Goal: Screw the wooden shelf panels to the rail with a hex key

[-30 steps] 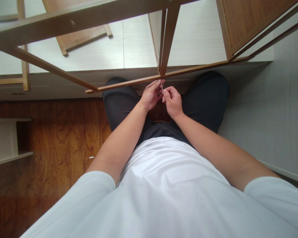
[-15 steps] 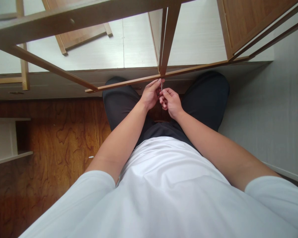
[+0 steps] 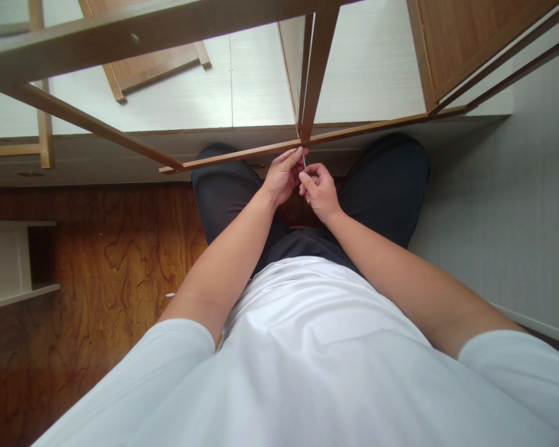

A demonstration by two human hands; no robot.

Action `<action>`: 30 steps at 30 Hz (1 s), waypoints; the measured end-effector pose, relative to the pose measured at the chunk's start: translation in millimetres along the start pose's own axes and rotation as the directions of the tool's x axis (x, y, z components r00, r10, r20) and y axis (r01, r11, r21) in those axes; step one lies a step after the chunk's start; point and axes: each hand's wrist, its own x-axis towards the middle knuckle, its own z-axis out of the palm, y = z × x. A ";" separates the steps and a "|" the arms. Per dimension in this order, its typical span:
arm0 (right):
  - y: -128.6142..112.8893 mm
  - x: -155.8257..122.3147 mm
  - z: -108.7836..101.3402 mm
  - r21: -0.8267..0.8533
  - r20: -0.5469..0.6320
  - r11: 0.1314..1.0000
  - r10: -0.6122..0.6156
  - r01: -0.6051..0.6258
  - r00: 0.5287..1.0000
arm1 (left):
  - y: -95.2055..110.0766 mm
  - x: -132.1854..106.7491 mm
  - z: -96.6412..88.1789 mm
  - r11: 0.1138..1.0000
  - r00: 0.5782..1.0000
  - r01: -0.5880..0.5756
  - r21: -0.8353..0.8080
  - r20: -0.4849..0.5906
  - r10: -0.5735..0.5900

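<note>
Between my hands runs a thin metal rod [image 3: 304, 161], much like an Allen key, its upper end at the edge of a wooden frame rail [image 3: 242, 152]. My left hand [image 3: 283, 177] is closed, thumb and fingers pinched around the rod's upper end against the rail. The lower end sits in the pinched fingers of my right hand [image 3: 323, 191], just below and to the right. Directly above the fingertips, an upright wooden post [image 3: 317, 74] meets the rail. Whatever the rod's tip enters is hidden by my left fingers.
Behind the frame lies a pale platform [image 3: 256, 81] with a wooden panel [image 3: 153, 62] on it. Another wooden panel [image 3: 479, 43] stands at upper right. A thick beam [image 3: 135, 37] crosses the top left. A white shelf piece [image 3: 4, 261] is on the brown floor [image 3: 121, 248] at left.
My right fingers have shifted and curled around the rod's lower end, and the rod leans slightly more to the right. My left hand stays in place at the rail.
</note>
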 end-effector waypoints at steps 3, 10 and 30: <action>1.4 -0.2 -2.0 -0.031 -0.059 0.999 -0.039 0.037 0.997 | -0.2 0.8 -1.3 0.999 1.000 0.003 -0.032 -0.005 -0.003; -1.5 0.7 -2.2 -0.032 -0.040 0.998 -0.050 0.049 0.998 | -0.6 0.8 -1.6 1.000 0.999 -0.015 -0.012 0.036 0.016; -43.1 -12.4 0.0 0.289 0.494 0.799 0.348 -0.528 0.797 | 2.6 -1.7 -1.5 0.999 0.998 -0.038 -0.027 0.051 0.039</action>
